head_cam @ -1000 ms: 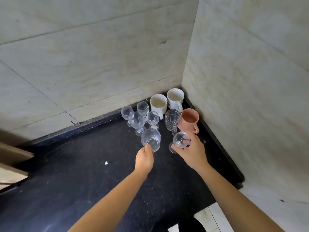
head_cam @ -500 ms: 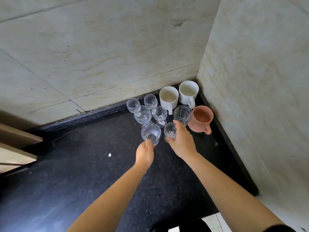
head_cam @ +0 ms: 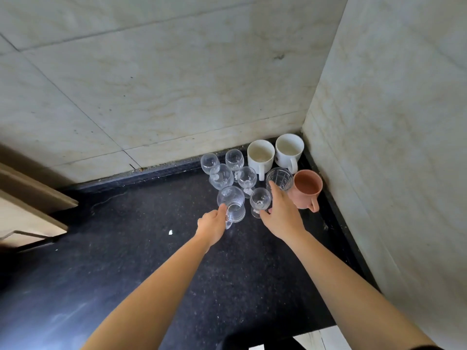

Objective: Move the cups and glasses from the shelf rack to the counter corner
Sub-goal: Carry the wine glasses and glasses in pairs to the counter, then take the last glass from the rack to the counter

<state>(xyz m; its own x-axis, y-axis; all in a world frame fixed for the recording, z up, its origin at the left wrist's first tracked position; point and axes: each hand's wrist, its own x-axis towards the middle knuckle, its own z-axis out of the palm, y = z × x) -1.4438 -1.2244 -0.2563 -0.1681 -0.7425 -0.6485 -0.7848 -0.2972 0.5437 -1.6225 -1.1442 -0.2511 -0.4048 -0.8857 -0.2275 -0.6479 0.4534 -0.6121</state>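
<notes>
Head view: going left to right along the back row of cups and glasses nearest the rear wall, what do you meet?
Leftmost stemmed glass → second stemmed glass → left white mug → right white mug, which sits deepest in the corner.

marble walls (head_cam: 177, 84), perhaps wooden cabinet (head_cam: 27, 210)
</notes>
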